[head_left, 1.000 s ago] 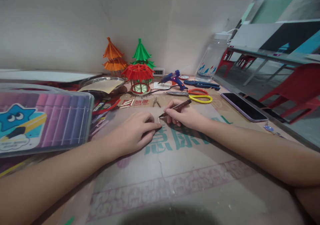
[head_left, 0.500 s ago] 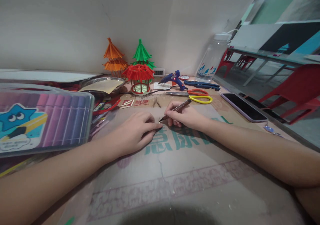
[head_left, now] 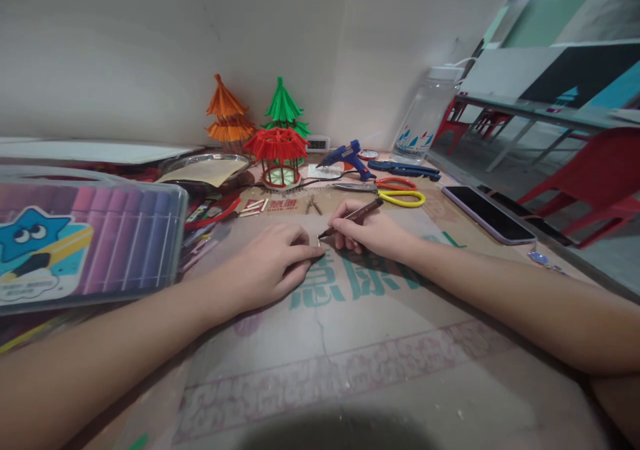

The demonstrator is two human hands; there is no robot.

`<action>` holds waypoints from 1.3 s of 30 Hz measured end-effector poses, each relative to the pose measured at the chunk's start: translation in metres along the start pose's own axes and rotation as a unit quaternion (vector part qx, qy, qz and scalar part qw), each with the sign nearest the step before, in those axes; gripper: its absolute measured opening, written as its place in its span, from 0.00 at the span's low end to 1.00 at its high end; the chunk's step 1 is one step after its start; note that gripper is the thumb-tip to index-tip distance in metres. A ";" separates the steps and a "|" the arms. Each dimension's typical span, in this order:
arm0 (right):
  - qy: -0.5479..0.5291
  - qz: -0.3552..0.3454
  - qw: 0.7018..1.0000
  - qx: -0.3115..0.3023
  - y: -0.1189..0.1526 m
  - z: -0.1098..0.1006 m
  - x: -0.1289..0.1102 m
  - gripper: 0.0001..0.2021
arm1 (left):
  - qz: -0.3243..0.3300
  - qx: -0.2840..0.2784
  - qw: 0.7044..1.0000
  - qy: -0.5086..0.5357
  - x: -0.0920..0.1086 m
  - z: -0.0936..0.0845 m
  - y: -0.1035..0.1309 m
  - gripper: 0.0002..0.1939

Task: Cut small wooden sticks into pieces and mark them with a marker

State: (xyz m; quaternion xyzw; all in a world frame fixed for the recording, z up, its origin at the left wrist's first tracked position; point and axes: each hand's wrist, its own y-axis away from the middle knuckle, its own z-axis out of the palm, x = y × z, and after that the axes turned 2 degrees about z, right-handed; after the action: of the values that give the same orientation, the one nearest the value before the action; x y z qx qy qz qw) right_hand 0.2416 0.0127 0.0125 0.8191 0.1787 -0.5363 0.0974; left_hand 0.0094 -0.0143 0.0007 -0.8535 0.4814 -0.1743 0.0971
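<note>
A dark brown marker is gripped in my right hand, its black tip at the upper end of a short pale wooden stick. The lower end of that stick is pinned by the fingertips of my left hand, which rests on the plastic-covered cardboard. Just beyond my hands lie several pale short sticks and a few brown ones. Behind them stands a small red-roofed pavilion model with brown posts and a pale round base.
On the left is a clear marker case. An orange model and a green one stand by the wall. A blue glue gun, scissors, pliers, a bottle and a phone lie farther right.
The marker's tip has shifted slightly upward along the small stick. My left hand stays in place.
</note>
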 end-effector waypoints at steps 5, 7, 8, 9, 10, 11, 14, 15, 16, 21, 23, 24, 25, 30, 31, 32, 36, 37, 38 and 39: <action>-0.001 0.007 1.000 -0.023 0.001 -0.001 -0.003 0.05 | -0.004 -0.015 1.000 -0.004 0.000 0.000 -0.001 0.17; 0.001 0.006 1.000 -0.029 0.001 -0.001 -0.003 0.05 | -0.006 -0.018 1.000 -0.002 0.000 0.000 -0.001 0.18; 0.001 0.006 1.000 -0.030 0.001 -0.001 -0.003 0.05 | -0.007 -0.018 1.000 -0.002 0.000 0.000 -0.001 0.18; 0.001 0.006 1.000 -0.029 0.001 -0.001 -0.003 0.05 | -0.007 -0.016 1.000 -0.002 0.000 0.000 -0.001 0.18; 0.001 0.006 1.000 -0.025 0.001 -0.001 -0.002 0.05 | -0.006 -0.015 1.000 -0.002 0.000 0.000 -0.001 0.18; 0.001 0.005 1.000 -0.019 0.000 0.000 -0.002 0.05 | -0.006 -0.015 1.000 -0.002 0.000 0.000 -0.001 0.18; 0.000 0.002 1.000 0.002 0.000 0.000 -0.001 0.06 | -0.008 -0.017 1.000 -0.001 0.001 0.000 -0.001 0.18; 0.000 0.001 1.000 0.005 0.000 0.000 -0.001 0.06 | -0.009 -0.018 1.000 -0.002 0.001 0.000 -0.001 0.18; 0.000 0.002 1.000 0.007 0.000 0.001 -0.001 0.06 | -0.009 -0.018 1.000 -0.002 0.001 0.000 -0.001 0.18; -0.001 0.009 1.000 0.015 0.000 0.001 -0.003 0.06 | -0.010 -0.020 1.000 -0.001 0.000 0.000 -0.001 0.18; -0.001 0.012 1.000 0.019 0.000 0.002 -0.004 0.06 | -0.010 -0.022 1.000 -0.001 0.000 0.001 -0.001 0.18; -0.001 0.013 1.000 0.021 0.000 0.002 -0.004 0.06 | -0.010 -0.022 1.000 0.000 0.000 0.001 -0.001 0.18; -0.003 0.015 1.000 0.023 0.000 0.002 -0.004 0.05 | -0.010 -0.022 1.000 0.001 0.000 0.001 -0.001 0.18; -0.010 0.016 1.000 0.016 0.001 0.001 -0.005 0.06 | -0.012 -0.015 1.000 0.006 0.000 0.001 -0.001 0.18; -0.008 0.017 1.000 0.008 0.001 0.001 -0.006 0.06 | -0.011 -0.014 1.000 0.007 0.000 0.001 -0.001 0.18; -0.006 0.017 1.000 -0.001 0.001 0.001 -0.006 0.06 | -0.011 -0.014 1.000 0.008 0.000 0.001 -0.001 0.18; -0.003 0.016 1.000 -0.011 0.001 0.000 -0.005 0.06 | -0.015 -0.021 1.000 0.010 0.001 0.000 -0.001 0.18; -0.004 0.014 1.000 -0.003 0.001 0.001 -0.005 0.06 | -0.015 -0.022 1.000 0.009 0.001 0.000 -0.001 0.18; -0.004 0.013 1.000 0.006 0.000 0.001 -0.004 0.06 | -0.015 -0.021 1.000 0.007 0.001 0.000 -0.001 0.18; -0.006 0.012 1.000 0.014 0.000 0.001 -0.003 0.06 | -0.015 -0.020 1.000 0.006 0.001 0.000 -0.001 0.18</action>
State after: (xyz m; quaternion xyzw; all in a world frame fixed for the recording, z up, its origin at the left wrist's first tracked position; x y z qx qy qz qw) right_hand 0.2394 0.0120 0.0153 0.8195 0.1607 -0.5421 0.0936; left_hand 0.0105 -0.0146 0.0013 -0.8613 0.4725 -0.1716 0.0747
